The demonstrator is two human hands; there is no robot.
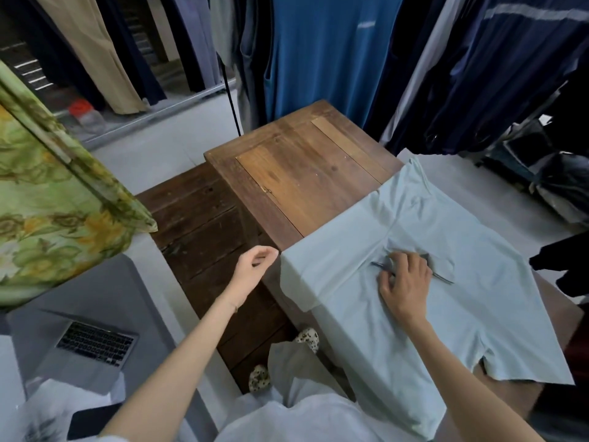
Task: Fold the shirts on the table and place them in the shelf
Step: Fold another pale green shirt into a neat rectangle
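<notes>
- While my right hand [404,282] is pinching the pale blue T-shirt [446,301], spread unfolded at 3 o'clock on the wooden table [302,173], folding is barely starting.
- My left hand [255,266] is hovering loosely curled, holding nothing; no shelf is showing.

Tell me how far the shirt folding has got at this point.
Early. Done: the light blue shirt lies spread on the wooden table. In hand: the right hand pinches its middle; the left hand hovers, holding nothing. Left: every fold and shelving; no shelf shows.
</notes>
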